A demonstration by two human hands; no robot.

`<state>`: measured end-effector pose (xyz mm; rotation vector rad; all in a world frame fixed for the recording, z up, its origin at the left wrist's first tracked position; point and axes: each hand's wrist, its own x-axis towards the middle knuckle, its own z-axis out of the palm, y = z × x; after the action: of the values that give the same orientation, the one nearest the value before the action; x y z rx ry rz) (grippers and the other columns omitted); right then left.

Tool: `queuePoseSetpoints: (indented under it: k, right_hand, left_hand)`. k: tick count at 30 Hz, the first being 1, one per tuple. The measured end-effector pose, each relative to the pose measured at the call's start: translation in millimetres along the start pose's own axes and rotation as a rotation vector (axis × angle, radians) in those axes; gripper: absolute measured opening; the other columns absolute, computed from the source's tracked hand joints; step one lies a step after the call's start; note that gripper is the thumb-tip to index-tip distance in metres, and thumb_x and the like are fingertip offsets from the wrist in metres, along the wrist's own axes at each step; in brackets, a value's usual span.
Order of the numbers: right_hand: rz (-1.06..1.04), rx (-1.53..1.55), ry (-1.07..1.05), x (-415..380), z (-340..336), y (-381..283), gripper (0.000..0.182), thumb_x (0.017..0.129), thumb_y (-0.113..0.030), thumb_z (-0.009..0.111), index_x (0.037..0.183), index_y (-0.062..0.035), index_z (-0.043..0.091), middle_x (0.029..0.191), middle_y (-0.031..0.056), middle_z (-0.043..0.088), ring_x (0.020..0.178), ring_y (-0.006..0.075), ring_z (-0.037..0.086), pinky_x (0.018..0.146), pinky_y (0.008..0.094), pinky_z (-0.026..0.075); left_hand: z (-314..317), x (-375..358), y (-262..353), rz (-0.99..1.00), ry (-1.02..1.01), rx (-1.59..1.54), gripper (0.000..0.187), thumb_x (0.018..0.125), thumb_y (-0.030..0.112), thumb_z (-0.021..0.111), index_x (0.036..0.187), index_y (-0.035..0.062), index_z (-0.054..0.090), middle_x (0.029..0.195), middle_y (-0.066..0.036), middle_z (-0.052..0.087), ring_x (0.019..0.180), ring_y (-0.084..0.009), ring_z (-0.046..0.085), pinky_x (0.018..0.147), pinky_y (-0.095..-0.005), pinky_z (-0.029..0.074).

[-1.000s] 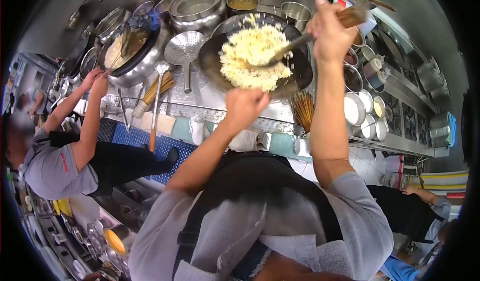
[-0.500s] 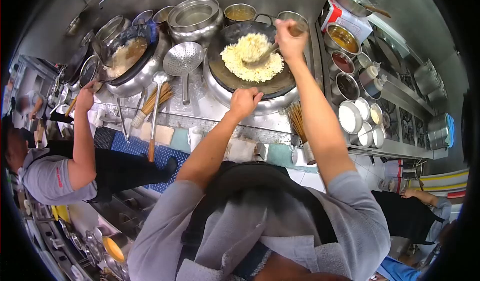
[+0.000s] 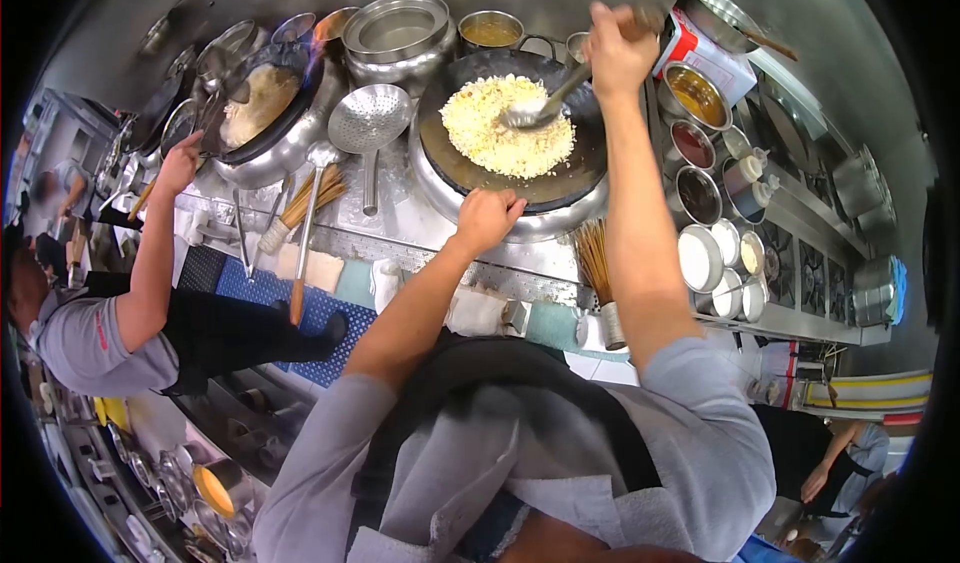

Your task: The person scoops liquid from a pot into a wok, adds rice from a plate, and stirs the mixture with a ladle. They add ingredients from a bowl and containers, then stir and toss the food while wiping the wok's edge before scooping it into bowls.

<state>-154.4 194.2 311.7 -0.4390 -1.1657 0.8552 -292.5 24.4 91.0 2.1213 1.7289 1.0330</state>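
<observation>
My right hand [image 3: 620, 58] is wrapped around the handle of a metal ladle [image 3: 535, 113], raised at the wok's far right side. The ladle's bowl rests on a heap of pale yellow fried rice [image 3: 490, 128], flecked with egg. This rice lies spread across the middle of a dark wok [image 3: 445, 168], which sits on a round steel burner ring. At the near rim, my left hand [image 3: 488, 221] is closed on the wok's edge; its fingertips are partly hidden. A loop handle stands at the wok's far side.
Left of the wok lies a perforated strainer [image 3: 370, 123], near a bamboo brush [image 3: 300, 208] and a long-handled ladle [image 3: 310, 223]. A co-worker [image 3: 110, 323] handles another wok [image 3: 262, 103] with flame behind it. Seasoning containers [image 3: 700, 258] line the right; a second bamboo brush [image 3: 597, 263] stands nearby.
My right hand has risen up and right, and the ladle's bowl has shifted right. The rice, heaped and blurred before, now lies flatter. My left hand stays at the rim.
</observation>
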Motion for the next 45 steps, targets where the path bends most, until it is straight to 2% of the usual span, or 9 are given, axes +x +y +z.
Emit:
queuePoseSetpoints:
  k: [3,11,16,20,24,28,34,40,45]
  right_hand:
    - [-0.002,-0.142,0.033,12,-22,92,0.029,0.088,-0.012,0.075,0.064,-0.0037,0.059,0.062,-0.0007,0.06,0.055,0.0086,0.053,0.052,0.0278,0.043]
    - [-0.039,-0.211,-0.128,-37,31,82,0.026,0.087,-0.011,0.076,0.067,-0.0062,0.059,0.058,-0.0023,0.057,0.049,0.008,0.052,0.046,0.0269,0.042]
    - [-0.059,-0.256,-0.09,36,29,0,0.03,0.091,-0.012,0.074,0.067,-0.0066,0.057,0.056,-0.0037,0.053,0.046,0.0087,0.049,0.043,0.0266,0.036]
    - [0.052,-0.028,0.179,-11,-12,64,0.03,0.091,-0.006,0.071,0.066,-0.0081,0.054,0.054,-0.0001,0.051,0.041,0.0105,0.046,0.04,0.0271,0.036]
    - [0.242,-0.026,-0.047,-13,27,-9,0.028,0.089,-0.004,0.071,0.068,-0.0082,0.054,0.051,0.0023,0.049,0.039,0.0113,0.044,0.038,0.0289,0.038]
    - [-0.066,-0.381,0.151,-20,0,1,0.025,0.089,-0.005,0.07,0.07,-0.0069,0.056,0.053,0.0037,0.054,0.041,0.0139,0.052,0.04,0.0295,0.041]
    - [0.15,0.127,-0.119,-33,-8,-120,0.036,0.091,-0.005,0.072,0.064,-0.0133,0.049,0.051,-0.0027,0.04,0.041,0.0114,0.04,0.042,0.0317,0.037]
    - [0.095,-0.044,0.128,-33,-8,-49,0.029,0.087,-0.006,0.074,0.064,-0.0065,0.055,0.051,0.0026,0.051,0.039,0.0141,0.049,0.039,0.031,0.041]
    - [0.087,0.07,0.195,-31,-8,-68,0.033,0.089,-0.008,0.074,0.066,-0.0101,0.051,0.05,0.0006,0.045,0.038,0.0136,0.041,0.04,0.0323,0.04]
  left_hand:
    - [-1,0,1,-0.004,-0.02,0.006,0.037,0.093,0.034,0.068,0.071,0.0048,0.064,0.065,-0.02,0.063,0.066,-0.0443,0.062,0.061,-0.0526,0.049]
    - [-6,0,7,-0.088,-0.105,0.032,0.035,0.093,0.033,0.067,0.071,0.0055,0.067,0.066,-0.018,0.065,0.067,-0.041,0.063,0.074,-0.0501,0.05]
    - [3,-2,-9,0.041,-0.005,-0.066,0.038,0.092,0.033,0.07,0.07,0.0026,0.062,0.067,-0.019,0.063,0.064,-0.0428,0.06,0.06,-0.0502,0.047]
    - [1,-6,-7,-0.029,-0.055,-0.095,0.037,0.091,0.032,0.072,0.069,0.003,0.063,0.066,-0.018,0.063,0.064,-0.0411,0.061,0.065,-0.0501,0.047]
    - [0,2,-1,-0.12,-0.116,-0.061,0.035,0.09,0.032,0.073,0.07,0.0041,0.065,0.065,-0.017,0.064,0.065,-0.0403,0.062,0.067,-0.0494,0.049]
    - [-27,-44,49,0.028,0.102,-0.011,0.03,0.088,0.031,0.075,0.071,0.0075,0.068,0.064,-0.014,0.065,0.062,-0.0378,0.063,0.061,-0.048,0.05]
    - [-90,-86,96,0.097,0.09,0.073,0.038,0.089,0.033,0.075,0.062,0.0086,0.063,0.059,-0.014,0.062,0.054,-0.0361,0.062,0.052,-0.0455,0.047]
    - [-14,-73,52,-0.011,0.113,-0.039,0.04,0.089,0.035,0.075,0.064,0.008,0.059,0.06,-0.014,0.062,0.056,-0.0377,0.063,0.052,-0.0469,0.047]
    - [-74,-131,82,0.129,0.109,-0.036,0.035,0.086,0.029,0.078,0.061,0.0114,0.062,0.059,-0.013,0.062,0.053,-0.0332,0.063,0.051,-0.0447,0.048]
